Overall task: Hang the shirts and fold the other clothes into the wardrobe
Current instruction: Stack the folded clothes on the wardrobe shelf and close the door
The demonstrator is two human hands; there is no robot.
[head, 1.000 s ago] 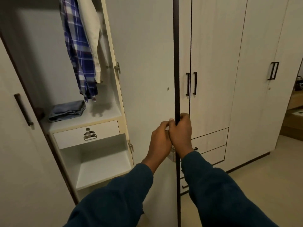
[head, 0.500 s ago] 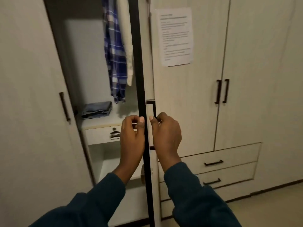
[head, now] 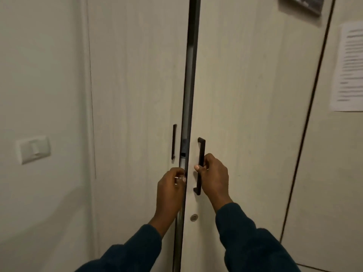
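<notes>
Since half a second ago, the wardrobe door [head: 245, 114] has been swung nearly closed; hung shirts are hidden. Its handle [head: 200, 165] is gripped by the right hand [head: 213, 176]; its edge is pinched by the left hand [head: 170, 188]. The posted sheet [head: 348, 67] is unreadable.

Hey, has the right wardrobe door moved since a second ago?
Yes. The right door has swung nearly shut toward the left door, leaving a narrow gap; right hand holds its handle.

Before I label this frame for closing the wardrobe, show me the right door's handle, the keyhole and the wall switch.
Right door handle [head: 201, 154], head view: the bare upper bar, above the right hand.
Keyhole [head: 194, 217], head view: centre of the round metal lock.
Wall switch [head: 33, 149], head view: middle of its plate.
</notes>
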